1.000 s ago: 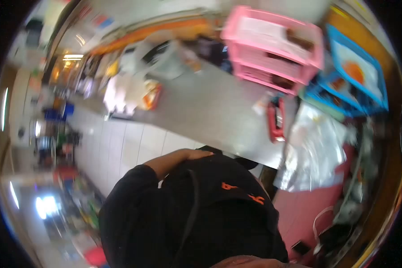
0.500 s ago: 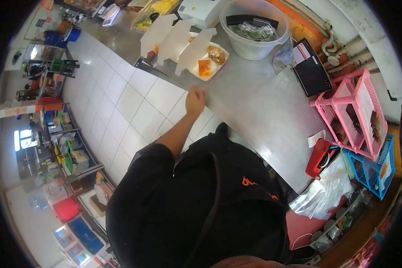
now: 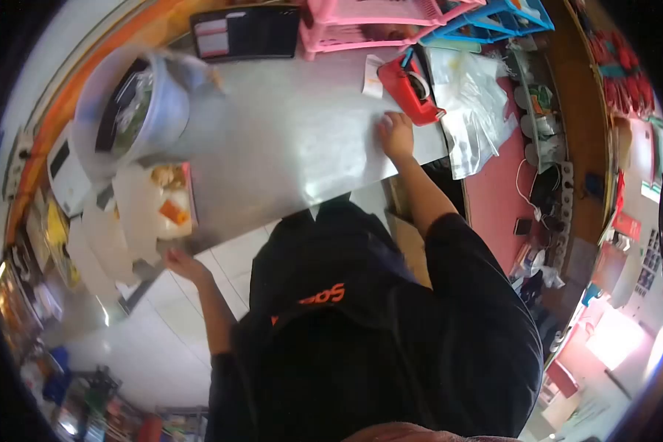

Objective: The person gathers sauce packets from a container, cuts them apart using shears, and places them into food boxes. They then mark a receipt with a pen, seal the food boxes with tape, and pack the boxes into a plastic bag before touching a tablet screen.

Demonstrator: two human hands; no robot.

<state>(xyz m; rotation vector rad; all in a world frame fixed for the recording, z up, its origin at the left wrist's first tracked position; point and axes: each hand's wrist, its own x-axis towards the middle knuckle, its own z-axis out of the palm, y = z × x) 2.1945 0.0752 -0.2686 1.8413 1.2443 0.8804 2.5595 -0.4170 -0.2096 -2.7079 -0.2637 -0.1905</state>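
Note:
My right hand [image 3: 396, 135] is over the steel counter, just in front of a red tape dispenser [image 3: 412, 92] and apart from it. Its fingers are loosely bent, with nothing visible in them. Low on the left, my left hand [image 3: 186, 265] hangs by the counter edge, close to the nearest of several white takeaway boxes [image 3: 136, 202]. Motion blurs its fingers. The boxes stand in a row with lids up. In the nearest one I see an orange piece [image 3: 174, 212] and a browned food piece [image 3: 168, 177].
A clear tub [image 3: 173, 110] with bagged greens stands behind the boxes. Along the back are a black tablet [image 3: 250, 33], a pink rack [image 3: 368, 33] and a blue rack [image 3: 493, 22]. Clear plastic bags [image 3: 468, 103] lie right of the dispenser, over a red surface [image 3: 493, 199].
My view has swung to the right. My right hand has come into sight near the tape dispenser. My left hand remains by the boxes, which now appear farther left.

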